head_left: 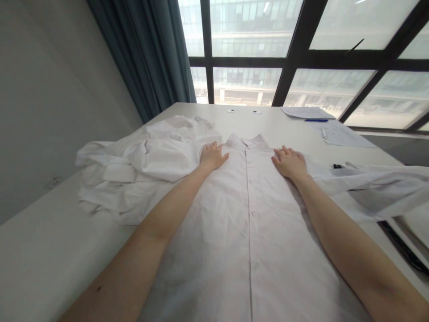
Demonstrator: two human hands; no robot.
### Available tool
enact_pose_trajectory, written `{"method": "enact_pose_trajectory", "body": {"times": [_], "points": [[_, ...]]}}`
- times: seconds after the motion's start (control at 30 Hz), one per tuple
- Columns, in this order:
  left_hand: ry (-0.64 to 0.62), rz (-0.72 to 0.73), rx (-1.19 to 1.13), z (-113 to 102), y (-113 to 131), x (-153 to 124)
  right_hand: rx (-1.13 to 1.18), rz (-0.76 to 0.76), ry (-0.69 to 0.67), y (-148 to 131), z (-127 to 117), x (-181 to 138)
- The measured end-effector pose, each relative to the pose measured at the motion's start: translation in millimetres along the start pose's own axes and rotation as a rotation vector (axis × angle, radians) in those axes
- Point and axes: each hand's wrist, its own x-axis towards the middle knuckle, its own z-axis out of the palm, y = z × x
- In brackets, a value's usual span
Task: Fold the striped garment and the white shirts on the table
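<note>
A white button-up shirt (250, 214) lies spread flat on the white table (40, 250), buttoned side up, with its collar (250, 142) at the far end. My left hand (212, 156) rests flat on the shirt's left shoulder, fingers stretched out. My right hand (290, 162) lies flat on the right shoulder, fingers spread. Neither hand holds anything. The right sleeve (375, 188) stretches out to the right.
A heap of crumpled white garments (140, 161) lies left of the shirt. Papers (338, 132) and a blue pen (317, 120) sit at the far right. Two small round objects (243, 111) lie near the window. A grey wall and a dark curtain (147, 53) stand to the left.
</note>
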Motion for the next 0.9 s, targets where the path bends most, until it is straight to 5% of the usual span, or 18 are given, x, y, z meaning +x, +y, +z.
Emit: {"method": "enact_pose_trajectory", "body": {"times": [0.1, 0.2, 0.33, 0.6, 0.77, 0.9], "points": [[0.075, 0.065, 0.007, -8, 12, -11, 0.054, -0.178, 0.056, -14, -3, 1], [0.052, 0.194, -0.01, -11, 36, -29, 0.101, -0.344, -0.033, -31, -2, 1], [-0.036, 0.276, -0.026, -5, 54, -49, 0.104, -0.393, -0.119, -42, 6, 0], [-0.201, 0.176, -0.012, -8, -2, -48, 0.038, -0.283, -0.209, -17, 6, 0], [-0.183, 0.128, 0.021, -11, -34, -51, -0.009, -0.147, -0.191, 22, -4, -9], [-0.117, 0.1, 0.042, -15, -34, -52, -0.04, -0.098, -0.107, 27, -15, -17]]}}
